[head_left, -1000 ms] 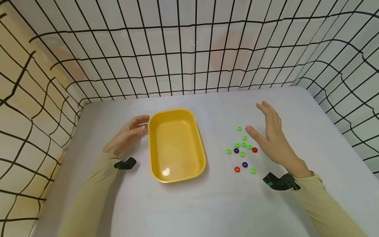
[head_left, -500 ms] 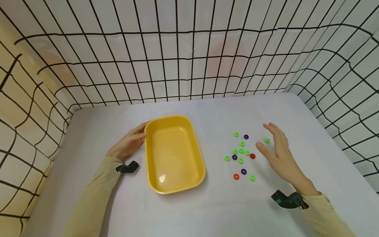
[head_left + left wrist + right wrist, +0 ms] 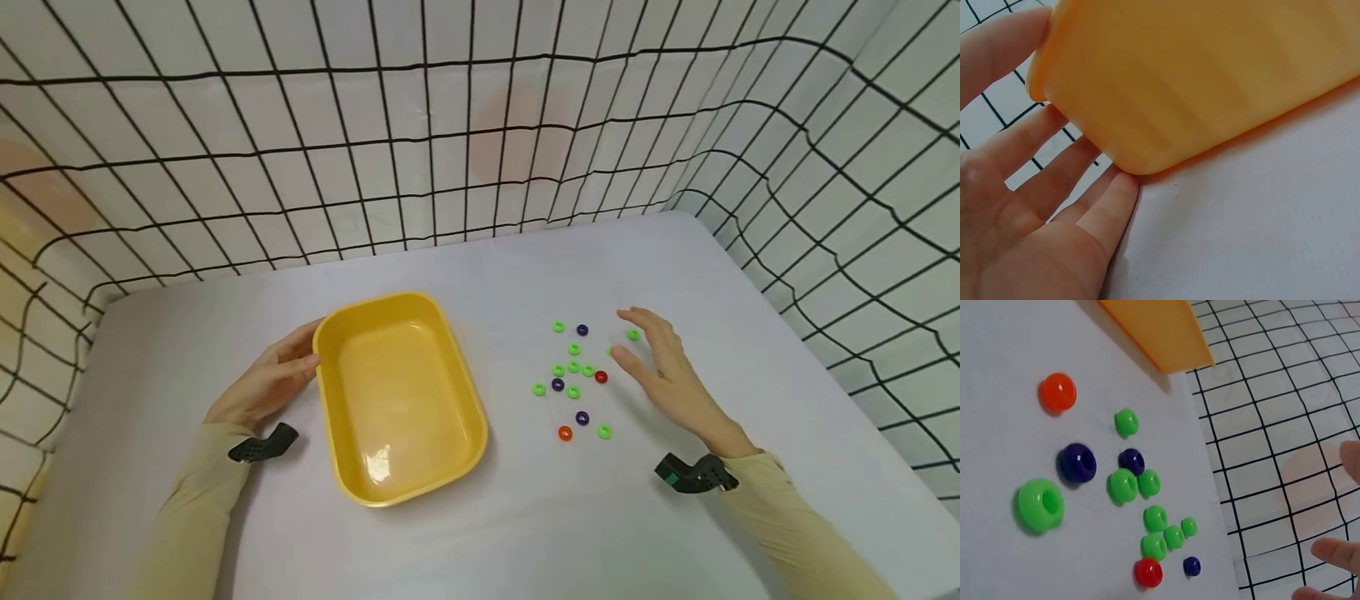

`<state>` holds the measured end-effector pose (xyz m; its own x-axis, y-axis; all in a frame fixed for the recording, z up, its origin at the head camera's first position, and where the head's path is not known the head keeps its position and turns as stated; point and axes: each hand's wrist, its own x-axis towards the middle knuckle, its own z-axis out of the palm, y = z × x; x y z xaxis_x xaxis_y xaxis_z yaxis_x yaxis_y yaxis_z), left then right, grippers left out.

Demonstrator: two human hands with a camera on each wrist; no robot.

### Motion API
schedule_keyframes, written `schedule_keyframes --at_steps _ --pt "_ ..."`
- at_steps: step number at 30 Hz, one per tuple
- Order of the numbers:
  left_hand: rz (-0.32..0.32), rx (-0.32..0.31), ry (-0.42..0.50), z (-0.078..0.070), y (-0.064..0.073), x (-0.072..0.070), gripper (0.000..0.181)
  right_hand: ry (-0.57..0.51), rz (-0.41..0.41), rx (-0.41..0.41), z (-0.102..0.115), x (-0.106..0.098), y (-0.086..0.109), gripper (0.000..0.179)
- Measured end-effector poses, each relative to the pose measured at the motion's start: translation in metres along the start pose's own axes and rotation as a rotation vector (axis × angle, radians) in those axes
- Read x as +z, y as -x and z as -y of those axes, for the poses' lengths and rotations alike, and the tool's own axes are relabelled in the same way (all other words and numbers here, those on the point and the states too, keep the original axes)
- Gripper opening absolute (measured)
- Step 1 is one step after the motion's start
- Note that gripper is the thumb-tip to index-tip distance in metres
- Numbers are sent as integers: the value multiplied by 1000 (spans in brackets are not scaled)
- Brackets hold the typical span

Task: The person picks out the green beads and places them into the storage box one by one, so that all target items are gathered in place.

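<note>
The yellow tray [image 3: 405, 400], rectangular with rounded corners, stands left of the middle of the table. My left hand [image 3: 266, 379] holds it at its far left corner. In the left wrist view, the thumb [image 3: 1004, 53] meets the rim and the fingertips lie along the tray's outer wall [image 3: 1197, 94]. To the right lie several small ring-shaped beads: green ones [image 3: 573, 367], dark blue ones [image 3: 582, 418], a red one [image 3: 602, 377] and an orange-red one [image 3: 566, 433]. My right hand [image 3: 667, 379] hovers just right of them, thumb and fingers apart, holding nothing. A green bead [image 3: 611, 351] is partly hidden behind its thumb.
A white cloth [image 3: 480, 550] covers the table. Black wire grid panels [image 3: 472, 142] rise along its back edge and at both sides. Both wrists carry a small black camera, one on the left [image 3: 262, 443] and one on the right [image 3: 696, 473].
My left hand has closed in from beside the tray to its rim. My right hand has drawn back a little, uncovering a dark blue bead and a green one. The head view has turned rightward.
</note>
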<state>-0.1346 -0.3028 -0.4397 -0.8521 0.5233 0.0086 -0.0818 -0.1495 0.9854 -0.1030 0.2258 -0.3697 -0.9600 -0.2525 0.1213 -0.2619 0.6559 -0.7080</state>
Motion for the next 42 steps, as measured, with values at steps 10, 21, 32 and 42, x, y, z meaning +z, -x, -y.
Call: schedule_keyframes --at_steps 10,21,32,42 --pt "-43 27 4 -7 42 -11 52 64 -6 105 -23 12 -35 43" --pt "-57 50 19 -7 45 -6 50 97 -24 180 -56 12 -62 37" --pt "-93 17 28 -9 48 -6 50 127 88 240 -64 7 -79 31" --pt "-115 -16 17 -9 45 -7 50 146 85 246 -65 6 -81 26"
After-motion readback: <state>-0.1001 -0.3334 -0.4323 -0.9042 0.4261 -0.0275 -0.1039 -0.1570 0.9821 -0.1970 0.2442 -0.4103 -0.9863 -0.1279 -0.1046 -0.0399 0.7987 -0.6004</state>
